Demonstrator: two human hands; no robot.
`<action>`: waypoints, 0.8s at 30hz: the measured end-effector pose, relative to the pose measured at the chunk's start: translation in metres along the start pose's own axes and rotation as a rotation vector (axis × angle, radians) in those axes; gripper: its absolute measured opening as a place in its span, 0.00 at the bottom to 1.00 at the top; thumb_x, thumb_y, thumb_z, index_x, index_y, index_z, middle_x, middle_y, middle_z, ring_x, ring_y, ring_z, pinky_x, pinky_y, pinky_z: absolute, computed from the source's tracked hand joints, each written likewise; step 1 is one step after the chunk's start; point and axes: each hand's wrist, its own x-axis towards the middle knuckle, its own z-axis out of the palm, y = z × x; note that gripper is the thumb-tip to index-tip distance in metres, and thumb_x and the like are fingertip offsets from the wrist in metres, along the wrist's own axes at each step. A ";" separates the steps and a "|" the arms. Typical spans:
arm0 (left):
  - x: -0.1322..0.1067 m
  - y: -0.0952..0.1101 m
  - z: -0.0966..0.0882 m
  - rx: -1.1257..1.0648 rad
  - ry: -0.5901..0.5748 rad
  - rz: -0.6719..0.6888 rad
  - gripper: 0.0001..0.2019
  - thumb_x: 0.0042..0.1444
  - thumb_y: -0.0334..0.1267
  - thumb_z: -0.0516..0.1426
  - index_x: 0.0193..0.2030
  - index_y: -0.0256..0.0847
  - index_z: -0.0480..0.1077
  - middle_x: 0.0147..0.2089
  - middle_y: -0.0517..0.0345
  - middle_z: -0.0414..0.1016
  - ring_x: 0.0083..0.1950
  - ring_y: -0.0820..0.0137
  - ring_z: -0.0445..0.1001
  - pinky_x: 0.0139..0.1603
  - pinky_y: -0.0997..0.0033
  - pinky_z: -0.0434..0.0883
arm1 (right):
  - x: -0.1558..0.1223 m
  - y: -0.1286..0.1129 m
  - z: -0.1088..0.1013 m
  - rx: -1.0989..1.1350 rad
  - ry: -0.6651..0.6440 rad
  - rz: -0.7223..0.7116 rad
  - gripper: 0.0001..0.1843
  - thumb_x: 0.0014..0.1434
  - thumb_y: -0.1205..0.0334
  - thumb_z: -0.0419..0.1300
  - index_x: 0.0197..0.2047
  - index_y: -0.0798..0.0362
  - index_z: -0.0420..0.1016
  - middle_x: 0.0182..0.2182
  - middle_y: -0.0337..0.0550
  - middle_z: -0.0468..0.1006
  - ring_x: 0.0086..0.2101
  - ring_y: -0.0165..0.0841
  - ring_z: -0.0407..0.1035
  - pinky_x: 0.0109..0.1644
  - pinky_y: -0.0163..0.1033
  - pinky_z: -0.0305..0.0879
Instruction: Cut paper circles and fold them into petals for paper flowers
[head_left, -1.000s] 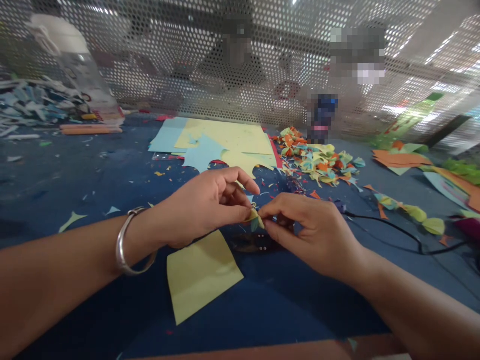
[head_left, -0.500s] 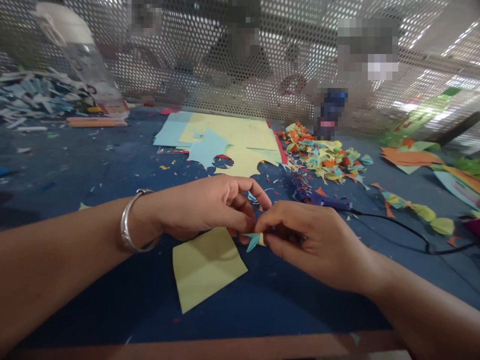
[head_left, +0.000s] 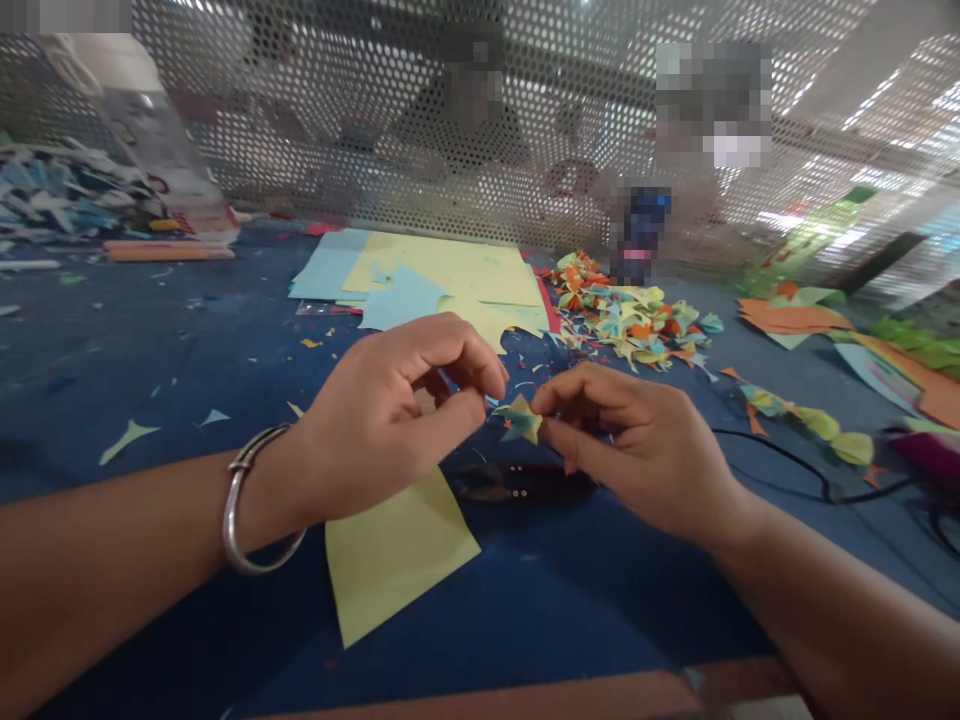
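My right hand (head_left: 630, 440) pinches a small folded paper flower (head_left: 523, 420), yellow and light blue, between thumb and fingertips. Close to its left side is my left hand (head_left: 412, 400), fingers curled and thumb tip near the index fingertip; whether anything tiny is between them is hidden. A silver bangle (head_left: 232, 510) circles the left wrist. Below the left hand lies a yellow paper piece (head_left: 401, 560), partly covered by it. Under the paper flower, a dark tool with small shiny rivets (head_left: 525, 483) rests on the blue table, its right end beneath my right hand.
Blue and yellow paper sheets (head_left: 442, 265) lie farther back, beside a pile of colourful paper pieces (head_left: 630, 315). A black cable (head_left: 780, 455) runs rightward. A bottle (head_left: 157, 150) and white-blue scraps (head_left: 52, 195) stand at left. A perforated screen (head_left: 337, 130) closes the back; people are behind it.
My hands have lifted slightly away from the table and parted a little. The paper flower has turned so its points show, held in my right hand. The dark riveted tool has come into sight.
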 end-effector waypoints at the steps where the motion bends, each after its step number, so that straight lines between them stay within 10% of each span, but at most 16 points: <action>1: -0.001 0.001 0.000 0.043 0.002 0.056 0.07 0.54 0.27 0.58 0.34 0.43 0.74 0.40 0.56 0.78 0.40 0.67 0.76 0.36 0.66 0.73 | 0.000 0.000 0.000 0.002 0.013 0.004 0.04 0.63 0.70 0.62 0.40 0.52 0.75 0.28 0.32 0.75 0.23 0.22 0.68 0.27 0.28 0.65; 6: -0.005 0.001 -0.001 0.178 -0.009 0.206 0.10 0.55 0.24 0.57 0.38 0.41 0.75 0.40 0.57 0.78 0.41 0.71 0.74 0.40 0.71 0.72 | -0.001 0.001 -0.001 0.000 0.082 0.009 0.03 0.63 0.68 0.63 0.40 0.51 0.75 0.27 0.32 0.74 0.22 0.22 0.68 0.26 0.28 0.66; 24: -0.004 0.003 -0.002 0.199 -0.079 -0.036 0.08 0.59 0.35 0.59 0.44 0.45 0.75 0.38 0.58 0.79 0.34 0.70 0.75 0.34 0.71 0.71 | 0.000 -0.001 -0.003 -0.001 0.086 0.011 0.03 0.62 0.69 0.62 0.40 0.52 0.76 0.26 0.34 0.75 0.22 0.23 0.68 0.25 0.28 0.65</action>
